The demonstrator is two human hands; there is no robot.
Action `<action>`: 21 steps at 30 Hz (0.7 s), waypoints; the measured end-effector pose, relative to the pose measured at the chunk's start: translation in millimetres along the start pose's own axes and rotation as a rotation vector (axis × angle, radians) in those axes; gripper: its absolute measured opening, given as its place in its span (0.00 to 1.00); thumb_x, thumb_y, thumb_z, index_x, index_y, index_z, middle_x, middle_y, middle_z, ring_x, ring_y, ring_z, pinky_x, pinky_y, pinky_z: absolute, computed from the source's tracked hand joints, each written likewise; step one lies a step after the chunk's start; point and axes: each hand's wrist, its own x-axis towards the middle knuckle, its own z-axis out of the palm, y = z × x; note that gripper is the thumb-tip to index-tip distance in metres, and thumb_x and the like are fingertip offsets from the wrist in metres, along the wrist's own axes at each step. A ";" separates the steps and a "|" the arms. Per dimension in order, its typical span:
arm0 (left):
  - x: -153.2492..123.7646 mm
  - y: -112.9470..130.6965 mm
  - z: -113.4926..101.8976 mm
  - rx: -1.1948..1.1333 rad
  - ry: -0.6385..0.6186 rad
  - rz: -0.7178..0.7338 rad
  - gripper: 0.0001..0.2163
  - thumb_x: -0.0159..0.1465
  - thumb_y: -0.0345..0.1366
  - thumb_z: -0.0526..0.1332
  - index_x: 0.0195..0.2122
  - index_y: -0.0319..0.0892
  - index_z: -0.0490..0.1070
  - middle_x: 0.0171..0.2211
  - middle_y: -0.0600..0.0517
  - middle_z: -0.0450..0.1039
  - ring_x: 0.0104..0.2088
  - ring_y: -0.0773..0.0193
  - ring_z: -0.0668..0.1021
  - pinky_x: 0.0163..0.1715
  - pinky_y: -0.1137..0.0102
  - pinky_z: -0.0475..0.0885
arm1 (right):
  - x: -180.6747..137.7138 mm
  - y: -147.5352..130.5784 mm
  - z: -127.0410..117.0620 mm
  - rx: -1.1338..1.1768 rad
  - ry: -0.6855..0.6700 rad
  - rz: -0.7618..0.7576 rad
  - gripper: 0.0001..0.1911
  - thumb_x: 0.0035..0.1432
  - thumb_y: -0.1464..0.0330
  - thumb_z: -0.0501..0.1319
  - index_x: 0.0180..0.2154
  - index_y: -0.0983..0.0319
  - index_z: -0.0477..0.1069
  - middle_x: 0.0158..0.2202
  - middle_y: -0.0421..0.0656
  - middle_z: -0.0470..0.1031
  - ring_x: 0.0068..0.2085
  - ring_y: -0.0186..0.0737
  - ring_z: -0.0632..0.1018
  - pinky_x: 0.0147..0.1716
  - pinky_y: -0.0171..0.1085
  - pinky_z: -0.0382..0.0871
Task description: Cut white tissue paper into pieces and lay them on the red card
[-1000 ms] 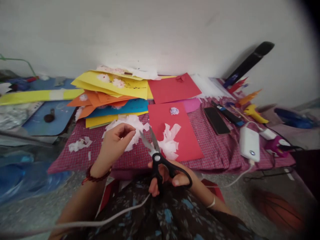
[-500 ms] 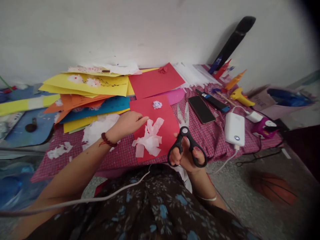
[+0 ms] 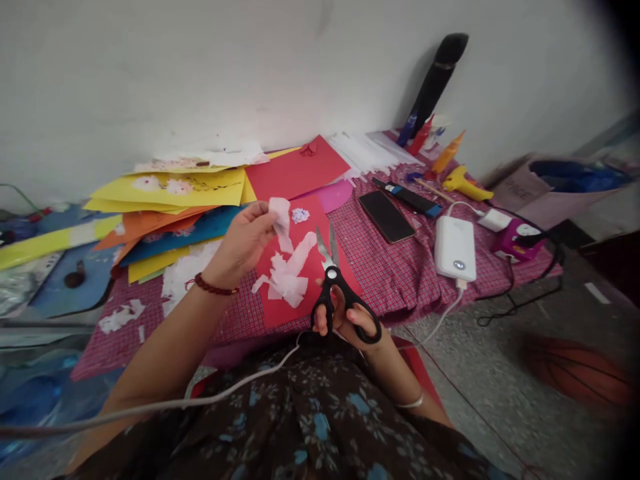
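My left hand (image 3: 249,240) pinches a piece of pale pink tissue paper (image 3: 281,220) above a red sheet (image 3: 273,313). In my right hand (image 3: 345,317) is a pair of black-handled scissors (image 3: 330,273), its blades slightly apart and pointing away from me, with fingers through the loops. Several cut tissue scraps (image 3: 287,277) lie heaped on the red sheet between my hands. A small cluster of white and purple bits (image 3: 300,215) sits near the sheet's far end.
Stacked coloured cards (image 3: 185,190) fill the table's left side, with white tissue (image 3: 185,273) beside them. To the right lie a phone (image 3: 386,217), a box cutter (image 3: 410,198), a white power bank (image 3: 455,248) with cables, and a yellow glue gun (image 3: 467,185). A basketball (image 3: 577,373) rests on the floor.
My left hand has lifted and now holds a tissue piece up from the pile. The scissors in my right hand have moved left, closer to the tissue. The whole view has shifted slightly.
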 end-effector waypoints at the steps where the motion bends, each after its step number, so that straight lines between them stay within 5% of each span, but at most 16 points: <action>1: -2.5 9.4 -0.3 -0.107 0.014 -0.005 0.04 0.58 0.31 0.62 0.31 0.44 0.65 0.28 0.58 0.70 0.27 0.72 0.74 0.33 0.72 0.73 | 0.2 -0.7 1.5 -0.025 0.002 -0.003 0.33 0.54 0.46 0.63 0.53 0.60 0.67 0.31 0.43 0.73 0.32 0.42 0.73 0.35 0.40 0.67; 5: -17.9 38.4 -4.5 -0.358 0.085 0.017 0.10 0.51 0.29 0.69 0.31 0.44 0.70 0.27 0.58 0.70 0.23 0.73 0.70 0.24 0.74 0.68 | 0.9 -6.0 11.8 -0.092 -0.025 -0.019 0.38 0.55 0.44 0.63 0.58 0.60 0.62 0.36 0.45 0.73 0.35 0.42 0.74 0.36 0.40 0.66; 10: -55.3 50.5 -19.6 -0.154 0.116 0.050 0.13 0.55 0.34 0.71 0.41 0.46 0.74 0.25 0.58 0.68 0.19 0.73 0.61 0.15 0.73 0.52 | 4.0 -16.9 31.6 -0.302 -0.134 0.030 0.38 0.60 0.46 0.61 0.63 0.60 0.58 0.44 0.48 0.72 0.40 0.42 0.73 0.40 0.40 0.65; 21: -134.0 3.6 -88.0 0.240 0.458 0.037 0.13 0.69 0.46 0.57 0.48 0.48 0.74 0.24 0.57 0.61 0.19 0.70 0.60 0.16 0.74 0.55 | 44.3 9.6 73.7 -0.414 -0.455 0.251 0.44 0.61 0.44 0.59 0.67 0.64 0.52 0.40 0.46 0.71 0.37 0.38 0.71 0.36 0.37 0.66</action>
